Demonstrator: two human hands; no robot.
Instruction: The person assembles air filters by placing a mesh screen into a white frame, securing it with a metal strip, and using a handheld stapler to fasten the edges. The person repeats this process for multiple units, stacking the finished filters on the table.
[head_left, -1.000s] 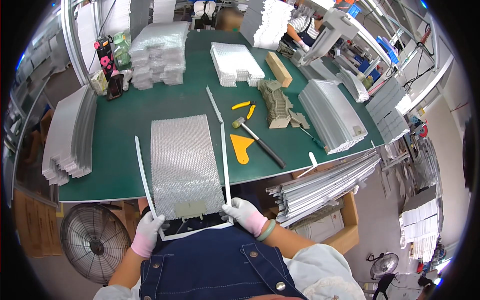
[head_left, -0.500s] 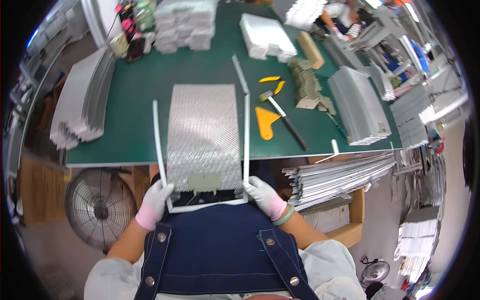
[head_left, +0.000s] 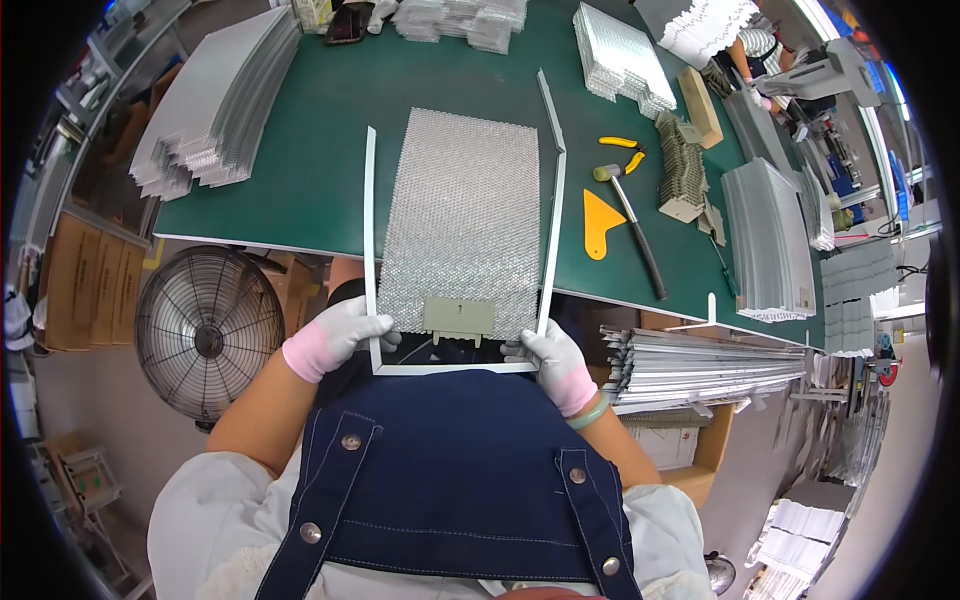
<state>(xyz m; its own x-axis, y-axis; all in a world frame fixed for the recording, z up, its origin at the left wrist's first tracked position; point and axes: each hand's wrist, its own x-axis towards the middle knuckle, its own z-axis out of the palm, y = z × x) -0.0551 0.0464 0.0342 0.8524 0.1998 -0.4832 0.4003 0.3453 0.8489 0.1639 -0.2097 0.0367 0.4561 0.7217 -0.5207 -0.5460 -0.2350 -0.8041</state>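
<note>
A thin silver-white metal frame [head_left: 369, 220], bent to a U, is held level at my waist, its long sides reaching over the table. My left hand [head_left: 340, 337], in a white and pink glove, pinches its near left corner. At the near right corner my right hand [head_left: 558, 362], gloved alike, closes on the other side strip. Between the strips lies a silver mesh panel [head_left: 465, 200]. A grey-green plastic plate [head_left: 459, 316] with small prongs sits on the panel's near edge. One hinged-looking end strip [head_left: 550, 108] angles away at the far right. Some fingertips hide under the frame.
On the green table [head_left: 330, 95] lie a yellow scraper [head_left: 600, 222], a hammer [head_left: 640, 240] and yellow-handled pliers [head_left: 625, 146]. Mesh stacks [head_left: 225, 95] stand left, with more panels [head_left: 770, 240] right. Below are a fan [head_left: 208, 340] and metal strips [head_left: 700, 365]. Another person [head_left: 760, 55] works far right.
My view has shifted, so the table's things appear higher and farther right. The frame's left strip now runs straighter alongside the mesh panel. Both hands still grip the near corners.
</note>
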